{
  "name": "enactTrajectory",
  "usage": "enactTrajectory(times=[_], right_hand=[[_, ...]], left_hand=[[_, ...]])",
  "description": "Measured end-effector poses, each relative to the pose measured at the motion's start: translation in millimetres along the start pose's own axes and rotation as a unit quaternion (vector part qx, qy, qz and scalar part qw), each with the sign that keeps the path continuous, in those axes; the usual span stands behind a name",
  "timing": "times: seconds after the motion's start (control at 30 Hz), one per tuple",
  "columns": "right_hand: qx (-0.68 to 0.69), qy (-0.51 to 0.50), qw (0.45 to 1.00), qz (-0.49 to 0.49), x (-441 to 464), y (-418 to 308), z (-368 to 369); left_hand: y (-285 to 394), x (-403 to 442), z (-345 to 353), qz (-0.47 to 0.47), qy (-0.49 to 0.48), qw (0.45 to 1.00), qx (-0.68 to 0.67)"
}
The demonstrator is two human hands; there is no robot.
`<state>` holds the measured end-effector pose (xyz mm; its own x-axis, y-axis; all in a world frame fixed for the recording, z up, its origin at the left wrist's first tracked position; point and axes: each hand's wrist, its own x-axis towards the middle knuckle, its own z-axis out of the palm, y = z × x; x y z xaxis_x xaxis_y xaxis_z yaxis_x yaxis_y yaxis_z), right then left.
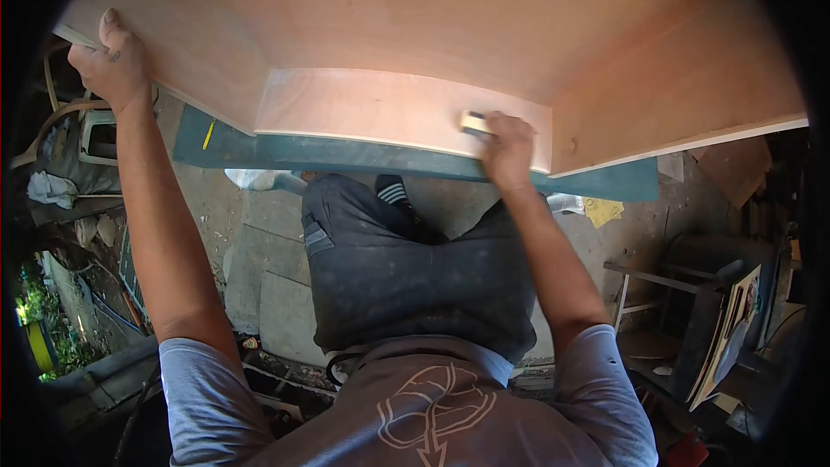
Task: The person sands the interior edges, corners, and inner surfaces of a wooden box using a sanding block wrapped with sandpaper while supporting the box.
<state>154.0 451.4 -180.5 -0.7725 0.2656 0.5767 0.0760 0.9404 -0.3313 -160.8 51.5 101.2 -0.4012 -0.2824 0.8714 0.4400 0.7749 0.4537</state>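
A large open box of pale reddish wood panels point(363, 104) fills the top of the view, its front edge over a blue-green board. At the upper left, my left hand point(117, 65) grips the edge of the box's left side panel, thumb up on the inner face. My right hand point(510, 147) is closed around a small block point(475, 123), cream with a dark band, on the bottom inner panel near the right corner. That hand is slightly blurred.
The blue-green board point(346, 154) carries a yellow pencil-like stick point(208, 134) at its left. A metal-framed stand point(657, 285) with leaning sheets is at the lower right. White cloth point(52, 189) and clutter lie at the left. Yellow paper point(603, 211) is on the floor.
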Motion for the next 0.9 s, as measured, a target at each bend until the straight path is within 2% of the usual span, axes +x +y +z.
enactTrajectory(times=[0.1, 0.17, 0.23, 0.27, 0.3, 0.37, 0.4, 0.47, 0.6, 0.67, 0.77, 0.8, 0.9], right_hand=[[0.088, -0.009, 0.995, -0.036, 29.8, -84.2, 48.1], [0.111, -0.02, 0.993, -0.036, 40.8, -90.8, 52.3], [0.115, -0.04, 0.991, -0.063, 37.3, -70.2, 30.9], [0.068, -0.013, 0.996, -0.062, 25.7, -38.0, 23.5], [0.029, -0.008, 0.999, -0.038, 16.4, -6.5, 7.1], [0.033, 0.041, 0.999, 0.014, 4.2, 46.0, -10.4], [0.036, 0.037, 0.999, 0.015, 5.2, 41.4, -7.8], [-0.013, 0.025, 0.998, 0.052, 17.2, 29.9, -2.0], [0.104, -0.001, 0.994, -0.046, 55.8, -61.0, 75.0], [0.119, -0.034, 0.992, -0.017, 67.9, -96.1, 84.2], [0.109, -0.02, 0.992, -0.063, 55.9, -58.0, 53.4], [0.062, -0.047, 0.996, -0.035, 45.9, -29.6, 39.5], [-0.009, -0.009, 1.0, -0.005, 18.9, 57.2, 0.9]], left_hand=[[-8.4, 2.6, 3.2, 0.002, 0.008, 1.0, -0.021], [-5.8, 4.1, 2.7, 0.01, 0.012, 1.0, -0.022], [-5.6, 4.3, -1.0, 0.019, 0.008, 0.999, -0.036], [-5.5, 3.6, -0.6, 0.026, 0.003, 0.999, -0.044], [-5.9, 2.3, 0.2, 0.02, -0.008, 0.997, -0.076], [1.8, -0.7, 0.7, 0.012, 0.004, 0.998, -0.057], [5.0, -3.6, -1.2, 0.005, 0.012, 0.999, -0.04], [9.7, -6.0, -0.6, 0.003, 0.013, 0.999, -0.041], [6.8, 0.4, 2.7, 0.005, 0.005, 0.999, -0.042], [1.2, 3.3, 6.0, 0.027, 0.009, 0.998, -0.048], [-9.0, 5.6, 3.5, 0.017, -0.024, 0.998, -0.056], [-8.1, 3.6, 3.4, 0.013, -0.024, 0.998, -0.056], [0.4, -2.7, -0.9, -0.005, -0.03, 0.997, -0.065]])
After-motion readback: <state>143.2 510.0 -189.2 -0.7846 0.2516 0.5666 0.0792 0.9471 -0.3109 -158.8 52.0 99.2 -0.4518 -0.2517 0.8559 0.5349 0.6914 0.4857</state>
